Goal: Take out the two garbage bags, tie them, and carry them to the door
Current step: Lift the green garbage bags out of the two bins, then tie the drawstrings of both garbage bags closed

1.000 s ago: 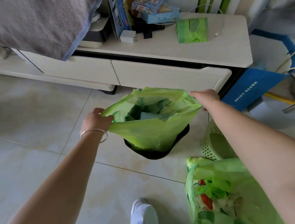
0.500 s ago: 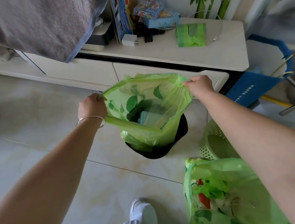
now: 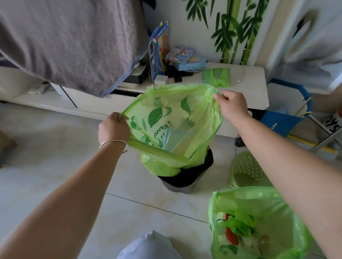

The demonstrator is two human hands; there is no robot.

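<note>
**Green bag half out of the black bin**

While both my arms reach forward, my left hand (image 3: 113, 127) is closed on the left edge of the green garbage bag (image 3: 176, 125), fingers curled round the bunched rim, a thin metal bangle (image 3: 114, 143) on that wrist. My right hand (image 3: 232, 106) pinches the opposite edge of the rim between thumb and fingertips, so the mouth of the bag is stretched wide between my two hands. Below my fingers the bag hangs down, and its bottom end is still inside the black bin (image 3: 187, 178), which stands on the tiled floor (image 3: 45, 155). Through the thin plastic I can make out something pale blue, but not what it is.

Near my right forearm, low on that side, the second green bag (image 3: 275, 213) stands open with scraps inside. Between it and the black bin sits a pale green mesh basket (image 3: 245, 170). Beyond my fingers runs a low white cabinet (image 3: 250, 82).
</note>
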